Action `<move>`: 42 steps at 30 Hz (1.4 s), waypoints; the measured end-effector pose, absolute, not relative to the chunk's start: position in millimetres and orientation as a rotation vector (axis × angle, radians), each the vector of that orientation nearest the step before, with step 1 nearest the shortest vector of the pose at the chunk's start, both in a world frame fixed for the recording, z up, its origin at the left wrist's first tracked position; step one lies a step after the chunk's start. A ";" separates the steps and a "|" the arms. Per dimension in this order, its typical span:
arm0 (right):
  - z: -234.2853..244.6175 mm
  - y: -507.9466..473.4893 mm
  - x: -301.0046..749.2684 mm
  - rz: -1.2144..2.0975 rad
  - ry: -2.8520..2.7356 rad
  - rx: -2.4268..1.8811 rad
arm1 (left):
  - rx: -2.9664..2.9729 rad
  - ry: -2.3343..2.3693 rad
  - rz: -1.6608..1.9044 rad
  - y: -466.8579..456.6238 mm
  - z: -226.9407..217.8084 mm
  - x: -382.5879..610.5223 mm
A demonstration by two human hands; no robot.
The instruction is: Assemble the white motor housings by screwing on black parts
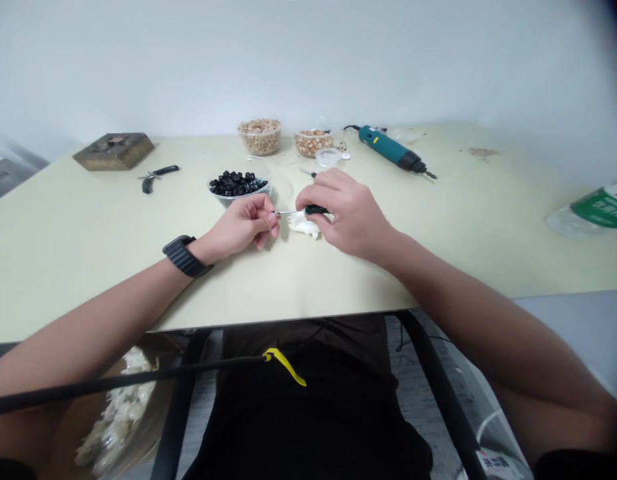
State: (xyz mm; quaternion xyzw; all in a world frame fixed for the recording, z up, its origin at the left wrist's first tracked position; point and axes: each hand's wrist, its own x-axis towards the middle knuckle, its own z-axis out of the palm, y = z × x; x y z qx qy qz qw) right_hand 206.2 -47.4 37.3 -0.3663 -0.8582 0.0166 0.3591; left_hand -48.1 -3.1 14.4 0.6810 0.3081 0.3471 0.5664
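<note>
Bare left hand (251, 223), black ribbed watch strap (184, 257), black lower clothing (308, 420).

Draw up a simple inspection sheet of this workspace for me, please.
Surface: pale table, brownish patch at its far right.
Job's things: slim tool with a dark handle; white piece on the table.
Clutter: black pieces in a clear bowl, two filled tubs, pliers, block, teal power tool, bottle.
Hands: left hand pinches a tiny object at the slim tool's tip, too small to identify; right hand holds the handle.
Cables: dark cord at the power tool's rear.
Surroundings: light wall behind; whitish items below, left.
</note>
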 end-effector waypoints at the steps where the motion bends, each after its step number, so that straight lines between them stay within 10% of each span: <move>1: 36.7 -46.0 207.2 0.054 -2.208 -0.931 | 1.601 0.718 0.830 -2.9 13.9 -47.9; 27: 58.0 -44.1 220.7 0.795 -1.949 -1.099 | 1.589 0.695 0.947 0.8 8.4 -46.2; 42: 44.4 -45.9 208.1 0.578 -2.069 -1.136 | 1.658 0.744 0.938 -2.7 12.3 -45.8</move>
